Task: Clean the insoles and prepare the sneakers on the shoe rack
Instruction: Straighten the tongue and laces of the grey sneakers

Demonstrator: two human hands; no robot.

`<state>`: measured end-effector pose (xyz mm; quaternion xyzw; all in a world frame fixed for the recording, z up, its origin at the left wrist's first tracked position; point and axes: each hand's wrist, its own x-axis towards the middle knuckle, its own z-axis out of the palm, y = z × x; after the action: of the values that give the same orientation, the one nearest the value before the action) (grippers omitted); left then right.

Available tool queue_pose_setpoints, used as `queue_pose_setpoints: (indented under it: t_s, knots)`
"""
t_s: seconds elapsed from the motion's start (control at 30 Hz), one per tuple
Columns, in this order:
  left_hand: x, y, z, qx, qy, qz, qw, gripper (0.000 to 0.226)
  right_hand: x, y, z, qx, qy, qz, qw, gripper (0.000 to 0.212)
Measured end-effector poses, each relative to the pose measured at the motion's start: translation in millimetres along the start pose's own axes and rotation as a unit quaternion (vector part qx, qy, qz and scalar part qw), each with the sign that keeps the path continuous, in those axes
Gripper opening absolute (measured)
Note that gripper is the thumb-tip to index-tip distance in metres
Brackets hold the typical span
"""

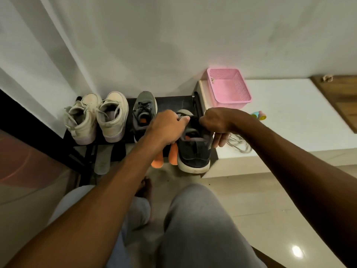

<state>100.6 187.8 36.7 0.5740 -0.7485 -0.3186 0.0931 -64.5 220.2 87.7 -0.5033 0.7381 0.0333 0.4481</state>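
A dark grey sneaker [193, 153] with a white sole hangs off the front right of the black shoe rack [173, 99], heel toward me. My left hand [166, 128] grips its tongue and laces from the left. From the right, my right hand [216, 122] pinches the collar, its fingers hanging down the shoe's side. An orange lining shows inside the opening. Its grey mate [144, 113] stands on the rack just left, with orange inside too. Two orange insoles [164, 157] hang below my left hand. A grey insole [103, 159] lies on the lower shelf.
Two off-white high-top sneakers [96, 118] stand at the rack's left end. To the right is a low white cabinet [289, 117] bearing a pink mesh basket [229, 88], a coiled white cable [239, 144] and a small colourful toy [258, 116]. My knees and a bare foot fill the foreground.
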Motion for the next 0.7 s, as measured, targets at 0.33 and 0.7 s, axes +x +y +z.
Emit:
queue_pose_setpoints:
  t_s: [0.33, 0.7]
  knots:
    - [23.1, -29.7, 8.1, -0.016, 0.009, -0.048, 0.999, 0.04, 48.5, -26.6, 24.0, 0.015, 0.037, 0.045, 0.998, 0.039]
    - [59.3, -52.2, 36.8, 0.032, 0.01, -0.045, 0.998, 0.025, 113.5, -23.6, 49.5, 0.047, 0.094, 0.08, 0.991, 0.022]
